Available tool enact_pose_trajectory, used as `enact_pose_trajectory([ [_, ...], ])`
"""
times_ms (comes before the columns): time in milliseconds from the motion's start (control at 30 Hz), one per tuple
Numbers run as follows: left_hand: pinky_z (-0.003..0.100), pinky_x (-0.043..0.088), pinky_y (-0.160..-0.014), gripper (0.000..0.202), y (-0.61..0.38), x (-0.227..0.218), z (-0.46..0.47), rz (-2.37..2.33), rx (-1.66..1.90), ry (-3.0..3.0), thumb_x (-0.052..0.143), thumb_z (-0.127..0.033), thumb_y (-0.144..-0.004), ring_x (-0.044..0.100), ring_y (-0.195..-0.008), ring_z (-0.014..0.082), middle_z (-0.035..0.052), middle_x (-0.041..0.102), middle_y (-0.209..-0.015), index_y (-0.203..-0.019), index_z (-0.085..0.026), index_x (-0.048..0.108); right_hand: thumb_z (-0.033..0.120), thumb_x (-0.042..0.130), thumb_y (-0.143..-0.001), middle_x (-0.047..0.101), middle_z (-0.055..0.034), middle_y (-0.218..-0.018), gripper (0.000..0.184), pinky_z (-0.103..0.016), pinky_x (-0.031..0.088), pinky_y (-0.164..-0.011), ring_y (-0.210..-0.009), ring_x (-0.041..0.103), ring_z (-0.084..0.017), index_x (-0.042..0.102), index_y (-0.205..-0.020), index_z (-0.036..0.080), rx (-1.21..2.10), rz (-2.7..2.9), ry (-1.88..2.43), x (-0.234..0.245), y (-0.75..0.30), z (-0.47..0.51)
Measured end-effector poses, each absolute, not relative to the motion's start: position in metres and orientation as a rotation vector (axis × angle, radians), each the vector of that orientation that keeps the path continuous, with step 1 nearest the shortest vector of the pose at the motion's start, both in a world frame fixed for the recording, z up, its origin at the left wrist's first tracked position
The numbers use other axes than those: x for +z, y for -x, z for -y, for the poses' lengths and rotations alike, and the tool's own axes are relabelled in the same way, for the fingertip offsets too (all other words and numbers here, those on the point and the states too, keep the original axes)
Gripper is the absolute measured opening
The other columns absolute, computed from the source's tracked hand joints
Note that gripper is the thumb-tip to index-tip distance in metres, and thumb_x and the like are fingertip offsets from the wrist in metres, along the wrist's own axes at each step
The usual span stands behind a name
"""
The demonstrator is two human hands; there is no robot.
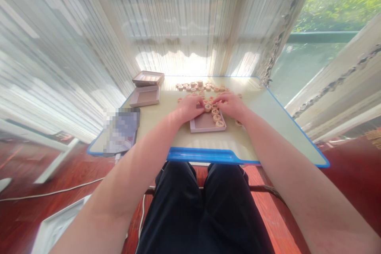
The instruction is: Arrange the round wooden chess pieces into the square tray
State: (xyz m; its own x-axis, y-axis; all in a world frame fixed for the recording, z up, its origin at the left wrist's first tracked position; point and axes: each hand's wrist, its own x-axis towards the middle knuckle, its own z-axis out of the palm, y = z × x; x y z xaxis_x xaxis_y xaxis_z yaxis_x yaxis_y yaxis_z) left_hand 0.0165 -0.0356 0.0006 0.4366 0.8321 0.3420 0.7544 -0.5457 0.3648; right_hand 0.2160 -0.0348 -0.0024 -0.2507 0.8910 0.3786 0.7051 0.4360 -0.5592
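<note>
While the round, pale wooden, character-marked pieces [217,118] are lined along the right side of the shallow pinkish-grey cardboard tray [205,130], the left hand [189,108] and right hand [231,105] are bent at its far end; whether either grips a piece cannot be told. Judged light, stiff and smooth, the pieces are best pinched by their rims.

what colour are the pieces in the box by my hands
The pieces are pale tan with dark markings, in the head view.
</note>
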Motion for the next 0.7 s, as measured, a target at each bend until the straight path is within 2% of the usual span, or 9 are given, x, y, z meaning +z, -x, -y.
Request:
enact_pose_trajectory([
  [200, 0.033, 0.046, -0.081, 0.013, -0.0175, -0.001, 0.0341, -1.433, 0.709, -2.534, 0.058, -0.029, -0.073, 0.056, -0.09, 0.0214, 0.0042, 0.062, -0.091, -0.077, -0.019, 0.063, 0.015, 0.052, -0.071, 0.062, -0.003, -0.086, 0.023, -0.027, 0.042, -0.075, -0.076, 0.055, -0.015, 0.073, -0.079, 0.02, 0.372, 2.033, 1.372, -0.0013, -0.2132, 0.0378],
  [400, 0.032, 0.045, -0.081, 0.015, -0.016, -0.0005, 0.0333, -1.416, 0.671, -2.574, 0.054, -0.019, -0.069, 0.056, -0.09, 0.0215, 0.005, 0.061, -0.091, -0.08, -0.018, 0.065, 0.014, 0.049, -0.072, 0.062, -0.003, -0.087, 0.024, -0.027, 0.042, -0.077, -0.079, 0.055, -0.015, 0.073, -0.078, 0.019, 0.378, 2.022, 1.359, -0.0018, -0.2139, 0.0377],
  [700, 0.031, 0.045, -0.082, 0.015, -0.0193, 0.0008, 0.0354, -1.444, 0.652, -2.597, 0.055, -0.025, -0.072, 0.056, -0.09, 0.0217, 0.0049, 0.061, -0.09, -0.08, -0.018, 0.065, 0.012, 0.047, -0.071, 0.063, -0.0036, -0.088, 0.027, -0.028, 0.042, -0.081, -0.083, 0.056, -0.016, 0.072, -0.079, 0.019, 0.366, 2.034, 1.355, -0.0015, -0.2132, 0.0374],
])
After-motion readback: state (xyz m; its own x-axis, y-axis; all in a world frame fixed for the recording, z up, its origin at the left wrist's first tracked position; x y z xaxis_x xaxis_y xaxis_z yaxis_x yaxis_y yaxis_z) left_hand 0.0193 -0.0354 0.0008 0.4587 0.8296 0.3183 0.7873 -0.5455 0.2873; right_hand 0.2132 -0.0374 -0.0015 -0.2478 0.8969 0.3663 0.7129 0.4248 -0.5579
